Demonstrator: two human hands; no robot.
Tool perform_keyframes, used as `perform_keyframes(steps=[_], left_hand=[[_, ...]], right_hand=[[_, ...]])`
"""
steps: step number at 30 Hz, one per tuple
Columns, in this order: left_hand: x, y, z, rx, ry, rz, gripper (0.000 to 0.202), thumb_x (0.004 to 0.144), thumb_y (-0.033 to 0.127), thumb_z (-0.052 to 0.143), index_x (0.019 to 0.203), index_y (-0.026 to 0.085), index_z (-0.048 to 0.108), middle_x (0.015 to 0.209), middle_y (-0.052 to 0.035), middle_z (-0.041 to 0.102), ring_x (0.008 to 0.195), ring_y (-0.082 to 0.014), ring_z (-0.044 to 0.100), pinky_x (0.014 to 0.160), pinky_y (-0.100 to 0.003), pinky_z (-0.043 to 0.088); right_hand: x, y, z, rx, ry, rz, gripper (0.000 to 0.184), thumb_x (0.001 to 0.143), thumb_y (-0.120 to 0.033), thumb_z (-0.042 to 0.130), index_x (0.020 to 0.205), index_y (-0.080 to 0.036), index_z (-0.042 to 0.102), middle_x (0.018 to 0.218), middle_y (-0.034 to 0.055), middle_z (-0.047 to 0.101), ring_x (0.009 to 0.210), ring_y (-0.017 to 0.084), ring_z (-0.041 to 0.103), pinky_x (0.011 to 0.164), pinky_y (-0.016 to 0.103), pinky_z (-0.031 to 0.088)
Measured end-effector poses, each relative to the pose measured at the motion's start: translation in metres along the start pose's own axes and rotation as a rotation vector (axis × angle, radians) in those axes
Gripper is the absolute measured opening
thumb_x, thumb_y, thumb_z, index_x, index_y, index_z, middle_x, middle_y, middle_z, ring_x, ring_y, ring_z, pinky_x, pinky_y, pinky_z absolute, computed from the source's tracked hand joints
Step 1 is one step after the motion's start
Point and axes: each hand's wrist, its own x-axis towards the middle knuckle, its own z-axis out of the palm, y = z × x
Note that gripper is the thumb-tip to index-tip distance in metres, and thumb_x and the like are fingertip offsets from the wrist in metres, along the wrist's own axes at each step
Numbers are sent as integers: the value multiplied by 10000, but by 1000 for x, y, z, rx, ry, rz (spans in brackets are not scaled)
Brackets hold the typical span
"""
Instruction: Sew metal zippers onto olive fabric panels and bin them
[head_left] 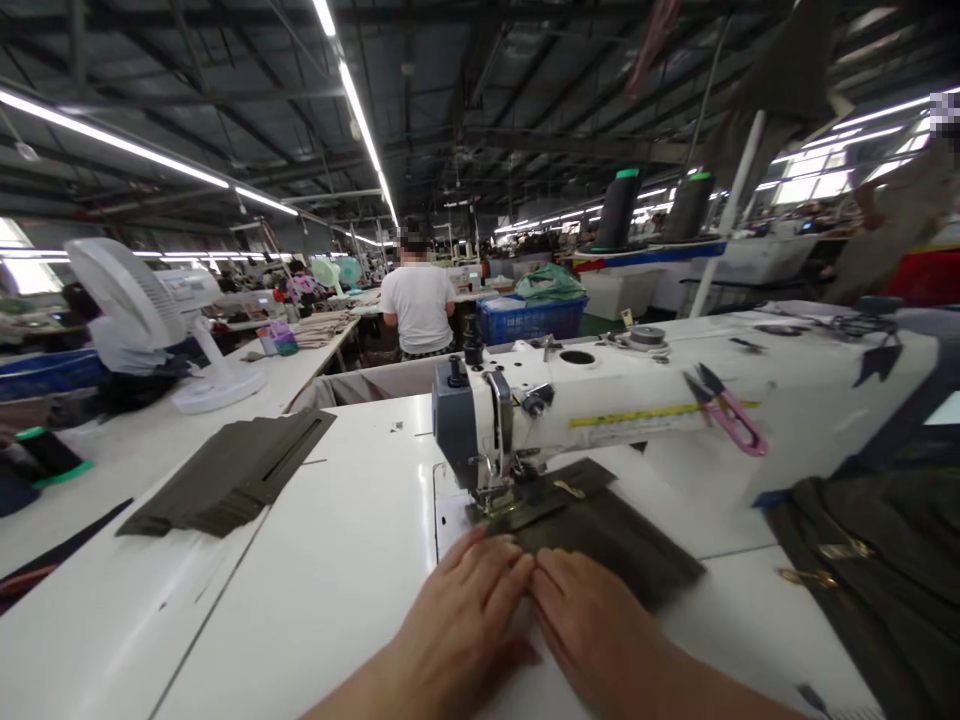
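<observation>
A dark olive fabric piece (626, 535) lies under the needle area of a white sewing machine (637, 390), with a gold-coloured zipper pull (568, 489) on it. At its near edge, my left hand (465, 600) is closed, fingers pressed together on the cloth just in front of the presser foot. Right beside it, my right hand (592, 610) is closed too, its bent fingers on the same edge. The two hands touch at the fingertips, and their undersides are hidden. Slight blur softens both hands and the cloth.
A stack of olive fabric pieces (232, 470) lies on the table at left, near a white fan (217, 350). Pink-handled thread snips (731, 415) sit against the machine arm. Dark garments with gold zippers (862, 590) lie at right. A person in white (418, 305) sits ahead.
</observation>
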Motion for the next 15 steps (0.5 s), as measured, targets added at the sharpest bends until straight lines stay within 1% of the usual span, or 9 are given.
perform_keyframes(steps=[1, 3, 5, 8, 10, 11, 12, 13, 15], left_hand=[[0, 6, 0, -23, -34, 23, 345, 842, 248, 503, 1154, 103, 470, 1066, -131, 618, 1011, -207, 569, 925, -406, 444], [-2, 10, 2, -78, -99, 13, 262, 843, 159, 469, 1098, 127, 521, 1049, -101, 641, 970, -175, 598, 890, -344, 474], [-4, 9, 4, -162, -92, -43, 242, 816, 103, 451, 1019, 146, 576, 1002, -79, 666, 912, -169, 626, 822, -314, 505], [-5, 7, 4, -349, -10, -235, 261, 762, 93, 468, 963, 167, 617, 942, -56, 686, 868, -176, 641, 786, -315, 511], [-3, 10, 0, -477, 12, -422, 197, 746, 163, 536, 910, 183, 643, 907, -42, 692, 830, -184, 644, 762, -310, 508], [-1, 13, -2, -536, 10, -513, 159, 745, 211, 565, 874, 184, 654, 878, -38, 693, 803, -187, 640, 743, -304, 504], [2, 16, -4, -595, 13, -596, 139, 752, 260, 574, 821, 175, 659, 828, -35, 691, 763, -186, 633, 711, -291, 498], [4, 19, -6, -657, 19, -669, 176, 767, 310, 562, 753, 160, 652, 752, -32, 677, 709, -179, 617, 664, -273, 486], [8, 24, -7, -783, 39, -797, 337, 794, 406, 506, 607, 138, 589, 561, -7, 583, 570, -151, 545, 536, -236, 432]], right_hand=[[-7, -10, -7, 107, 7, -5, 224, 728, -29, 406, 813, -143, 579, 757, 87, 595, 665, 212, 562, 608, 330, 471], [-22, -24, -23, 317, -5, 31, 197, 795, -91, 398, 833, -160, 579, 773, 72, 598, 692, 186, 573, 620, 286, 470], [-37, -28, -38, 491, -71, 143, 198, 835, -145, 390, 791, -183, 579, 737, 50, 606, 675, 166, 582, 600, 259, 459], [-55, -28, -50, 849, -351, 467, 214, 845, -230, 412, 699, -192, 564, 621, 22, 622, 580, 143, 595, 539, 235, 445], [-55, -29, -50, 1237, -529, 683, 198, 840, -317, 441, 779, -179, 569, 674, 38, 657, 597, 144, 628, 539, 228, 459], [-51, -31, -48, 1451, -565, 762, 223, 835, -365, 456, 844, -170, 562, 748, 58, 672, 638, 151, 645, 561, 233, 474], [-44, -33, -45, 1653, -553, 826, 273, 825, -413, 473, 899, -161, 547, 825, 81, 674, 690, 161, 656, 594, 246, 488], [-35, -36, -40, 1822, -500, 881, 324, 814, -454, 486, 923, -153, 536, 875, 98, 667, 738, 171, 659, 633, 263, 498], [-12, -43, -29, 2037, -335, 979, 388, 807, -512, 483, 868, -134, 541, 839, 101, 659, 758, 177, 656, 694, 290, 501]])
